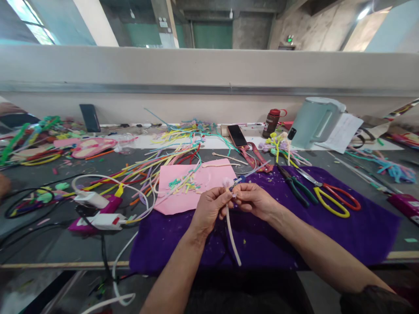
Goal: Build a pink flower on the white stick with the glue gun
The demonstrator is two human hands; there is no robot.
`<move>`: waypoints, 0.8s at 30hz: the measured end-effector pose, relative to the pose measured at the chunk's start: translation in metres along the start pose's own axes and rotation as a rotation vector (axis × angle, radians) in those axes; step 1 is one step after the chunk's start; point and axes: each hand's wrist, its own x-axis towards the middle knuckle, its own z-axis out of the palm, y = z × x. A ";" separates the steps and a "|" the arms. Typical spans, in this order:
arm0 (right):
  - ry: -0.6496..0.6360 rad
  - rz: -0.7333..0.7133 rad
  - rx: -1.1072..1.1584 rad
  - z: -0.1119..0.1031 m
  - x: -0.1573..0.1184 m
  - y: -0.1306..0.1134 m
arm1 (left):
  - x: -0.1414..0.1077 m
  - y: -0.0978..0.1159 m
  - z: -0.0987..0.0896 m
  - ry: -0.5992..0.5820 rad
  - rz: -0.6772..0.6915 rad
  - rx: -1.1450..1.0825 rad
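My left hand (214,203) is closed in a pinch on a cream pipe cleaner (233,237), whose long end hangs down over the purple cloth (271,253). A small pale pink fluffy tuft (226,182) sticks up above the fingers. Touching the left hand, my right hand (250,199) pinches something small by the tuft; a blue piece (236,185) shows at its fingertips, its kind unclear. Behind the hands lies a pink sheet (166,205) with yellow and teal clippings (183,183). Right of the right hand are green-handled pliers (299,191) and scissors (332,200) with red and yellow handles.
Coloured pipe cleaners (157,161) spread across the left and middle. A magenta power strip (113,205) with white chargers and cables sits at left. Toward the back are a phone (238,136), a brown bottle (271,123) and a pale blue jug (312,124). Another person's hand (4,185) shows at the left edge.
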 end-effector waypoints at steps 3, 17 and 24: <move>0.049 -0.033 -0.035 0.001 0.000 0.000 | 0.001 0.001 -0.001 0.016 0.003 -0.025; 0.255 -0.365 -0.564 0.011 -0.004 0.001 | 0.002 -0.003 0.000 0.044 0.077 0.042; 0.291 -0.353 -0.473 0.010 -0.003 0.002 | 0.003 -0.004 0.000 0.050 0.069 0.024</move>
